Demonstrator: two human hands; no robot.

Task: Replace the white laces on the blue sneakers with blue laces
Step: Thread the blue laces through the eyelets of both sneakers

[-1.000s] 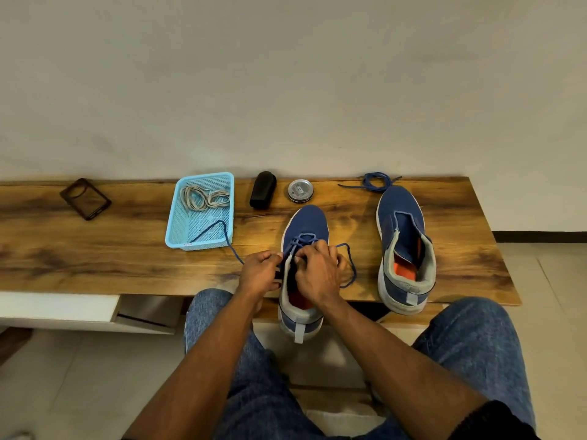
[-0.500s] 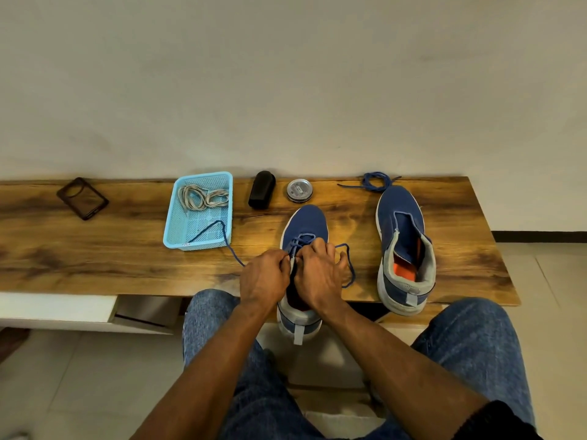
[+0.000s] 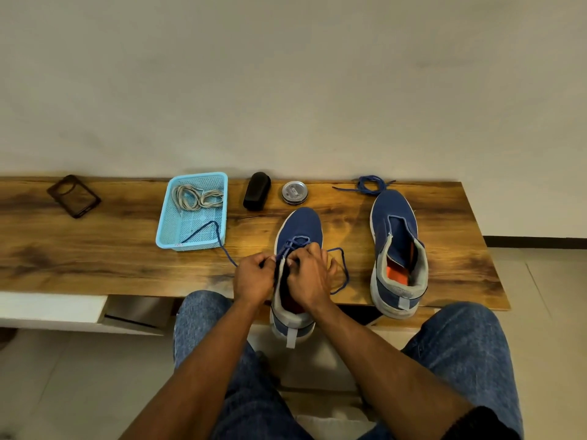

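Two blue sneakers stand on the wooden bench. The left sneaker (image 3: 298, 227) has its heel over the front edge and a blue lace (image 3: 341, 271) crossed through its lower eyelets. My left hand (image 3: 254, 277) and my right hand (image 3: 309, 274) meet over its tongue, each pinching the lace near the eyelets. One lace end trails left into the light-blue basket (image 3: 165, 223); a loop hangs to the right of my right hand. The right sneaker (image 3: 397, 249) has no lace. A second blue lace (image 3: 370, 185) lies coiled behind it. The white laces (image 3: 197, 198) sit in the basket.
A black oblong case (image 3: 256, 191) and a round metal tin (image 3: 294, 192) stand at the back of the bench (image 3: 95, 249). A dark phone case (image 3: 73, 195) lies far left. The wall runs right behind the bench. My knees in jeans are below the front edge.
My left hand has moved right, closing in on my right hand over the sneaker's tongue. The lace loop on the right has shifted slightly.
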